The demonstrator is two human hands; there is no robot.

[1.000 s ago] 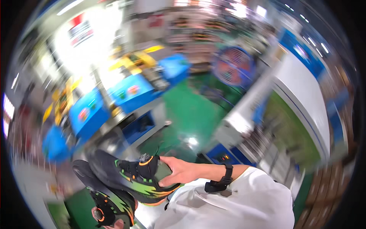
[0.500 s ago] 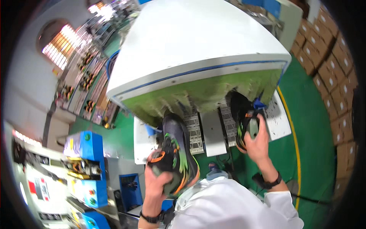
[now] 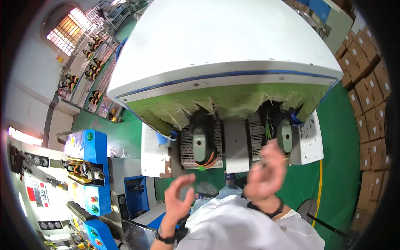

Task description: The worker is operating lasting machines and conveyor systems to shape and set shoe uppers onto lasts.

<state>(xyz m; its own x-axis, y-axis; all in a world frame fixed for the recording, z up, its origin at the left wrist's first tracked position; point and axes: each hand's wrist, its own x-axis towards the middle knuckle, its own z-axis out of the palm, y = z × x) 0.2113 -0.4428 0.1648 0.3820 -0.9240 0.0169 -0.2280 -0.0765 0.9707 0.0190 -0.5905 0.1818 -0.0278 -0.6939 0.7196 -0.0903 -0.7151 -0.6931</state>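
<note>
Below and left of the nearer shoe, my left hand is empty, thumb and fingers apart in a curve. This dark shoe with orange and green trim sits on a grey-green last, its toe under the torn green curtain. Another shoe on a last lies to the right, its front part hidden by the curtain. My right hand is just below that shoe, smeared by motion. Its fingers look bent, but I cannot make out whether they touch the shoe.
A large white machine carries the curtain, with slatted tracks either side of a white middle plate. Blue-and-white equipment stands at left, near racks of shoes. Cardboard boxes are stacked at right.
The left shoe has gone from my left hand onto the track, toe under the curtain. My left hand has drawn back and opened. My right hand has moved down and left off the right shoe's last.
</note>
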